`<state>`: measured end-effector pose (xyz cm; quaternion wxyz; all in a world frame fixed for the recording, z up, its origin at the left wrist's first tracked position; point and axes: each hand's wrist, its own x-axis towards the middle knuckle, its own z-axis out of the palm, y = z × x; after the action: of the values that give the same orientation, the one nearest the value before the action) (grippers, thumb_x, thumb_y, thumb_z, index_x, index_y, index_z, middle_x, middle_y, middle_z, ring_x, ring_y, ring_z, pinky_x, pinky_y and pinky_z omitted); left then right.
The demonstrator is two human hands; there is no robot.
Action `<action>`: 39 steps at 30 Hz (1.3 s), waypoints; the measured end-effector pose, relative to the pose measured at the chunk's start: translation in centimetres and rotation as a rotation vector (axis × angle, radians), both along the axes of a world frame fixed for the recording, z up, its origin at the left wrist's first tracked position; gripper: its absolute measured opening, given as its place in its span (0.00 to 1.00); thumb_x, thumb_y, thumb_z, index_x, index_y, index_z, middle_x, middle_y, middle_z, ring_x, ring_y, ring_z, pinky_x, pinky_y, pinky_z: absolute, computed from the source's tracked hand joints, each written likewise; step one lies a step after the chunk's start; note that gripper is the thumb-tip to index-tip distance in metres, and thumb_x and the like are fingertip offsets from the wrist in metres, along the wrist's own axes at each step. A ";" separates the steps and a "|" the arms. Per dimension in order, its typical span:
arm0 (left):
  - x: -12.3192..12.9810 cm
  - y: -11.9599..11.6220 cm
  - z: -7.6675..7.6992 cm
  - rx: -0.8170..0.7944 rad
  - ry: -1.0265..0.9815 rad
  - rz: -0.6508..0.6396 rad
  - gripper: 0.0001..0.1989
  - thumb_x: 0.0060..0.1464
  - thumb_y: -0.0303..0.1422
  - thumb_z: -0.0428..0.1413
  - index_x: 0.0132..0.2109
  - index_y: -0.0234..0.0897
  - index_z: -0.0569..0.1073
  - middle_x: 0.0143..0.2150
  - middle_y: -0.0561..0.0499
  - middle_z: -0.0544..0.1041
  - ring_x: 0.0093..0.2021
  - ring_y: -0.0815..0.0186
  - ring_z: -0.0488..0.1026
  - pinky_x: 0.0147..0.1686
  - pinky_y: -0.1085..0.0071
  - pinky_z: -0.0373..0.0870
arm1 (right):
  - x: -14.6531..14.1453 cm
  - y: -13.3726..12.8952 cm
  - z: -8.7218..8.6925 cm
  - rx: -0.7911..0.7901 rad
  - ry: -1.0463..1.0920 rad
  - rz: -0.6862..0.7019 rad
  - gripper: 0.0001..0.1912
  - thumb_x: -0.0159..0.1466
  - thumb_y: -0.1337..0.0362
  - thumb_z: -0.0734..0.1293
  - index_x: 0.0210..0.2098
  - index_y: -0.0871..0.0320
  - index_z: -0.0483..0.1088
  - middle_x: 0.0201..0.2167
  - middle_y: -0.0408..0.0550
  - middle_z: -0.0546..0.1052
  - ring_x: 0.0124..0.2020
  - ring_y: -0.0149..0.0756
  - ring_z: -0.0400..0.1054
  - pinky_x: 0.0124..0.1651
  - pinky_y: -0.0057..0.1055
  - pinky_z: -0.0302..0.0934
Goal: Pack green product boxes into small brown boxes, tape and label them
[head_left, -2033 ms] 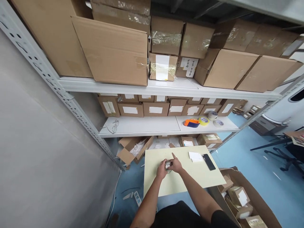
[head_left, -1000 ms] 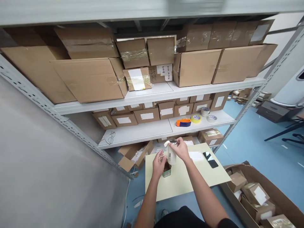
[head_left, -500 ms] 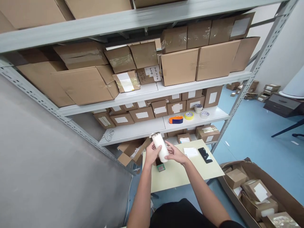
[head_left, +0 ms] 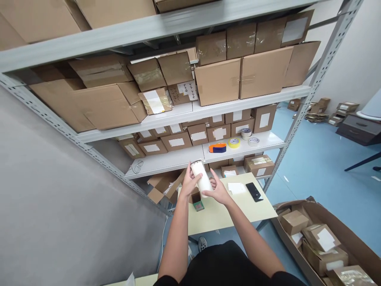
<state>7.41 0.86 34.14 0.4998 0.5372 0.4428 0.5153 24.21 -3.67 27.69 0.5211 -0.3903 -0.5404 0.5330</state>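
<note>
A white tumbler (head_left: pixel 202 178) with a metal-coloured rim is tilted in the air above the pale yellow table (head_left: pixel 232 218). Around its upper left side wraps my left hand (head_left: pixel 189 182), thumb across the front. My right hand (head_left: pixel 218 190) grips the lower right side, with its thumb near the base and the index finger lifted. Behind and below the tumbler, a small open box (head_left: pixel 197 202) with a green end lies on the table, partly covered by my left hand and the tumbler.
On the table's right are white paper (head_left: pixel 237 188) and a black phone (head_left: pixel 254 192). The metal shelf (head_left: pixel 166 167) carries cardboard boxes, tape rolls (head_left: pixel 234 143) and an orange-and-blue tape dispenser (head_left: pixel 218 147). A large carton (head_left: pixel 342 230) of parcels stands at right; an open carton (head_left: pixel 163 184) sits left.
The tumbler has turned in my hands, so the part sticking out at its rim now points right rather than left. The camera view has shifted slightly.
</note>
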 end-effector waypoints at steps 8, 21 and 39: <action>-0.7 1.9 -0.1 -0.017 -0.044 -0.053 0.65 0.48 0.40 0.73 0.79 0.47 0.39 0.58 0.41 0.79 0.54 0.56 0.79 0.55 0.57 0.76 | -0.3 1.7 0.1 -0.042 0.067 0.068 0.63 0.54 0.56 0.79 0.77 0.44 0.40 0.46 0.46 0.76 0.44 0.41 0.74 0.53 0.46 0.70; -3.9 3.4 -1.9 -0.008 -0.064 -0.108 0.64 0.49 0.42 0.72 0.79 0.50 0.38 0.62 0.40 0.76 0.59 0.54 0.77 0.56 0.57 0.76 | -3.0 3.5 -1.1 -0.191 0.132 0.146 0.69 0.48 0.59 0.84 0.77 0.44 0.41 0.48 0.49 0.79 0.48 0.46 0.76 0.54 0.49 0.72; -6.5 4.3 -5.6 0.009 0.747 0.420 0.27 0.50 0.43 0.71 0.55 0.40 0.79 0.49 0.42 0.78 0.53 0.50 0.75 0.55 0.59 0.67 | -9.6 6.8 -10.9 -0.143 -0.477 -0.140 0.59 0.46 0.63 0.81 0.73 0.41 0.55 0.52 0.47 0.77 0.50 0.48 0.74 0.58 0.48 0.67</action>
<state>0.91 5.21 28.50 0.1869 0.5874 0.6908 0.3781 14.65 3.10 16.75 0.3857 -0.5772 -0.5807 0.4253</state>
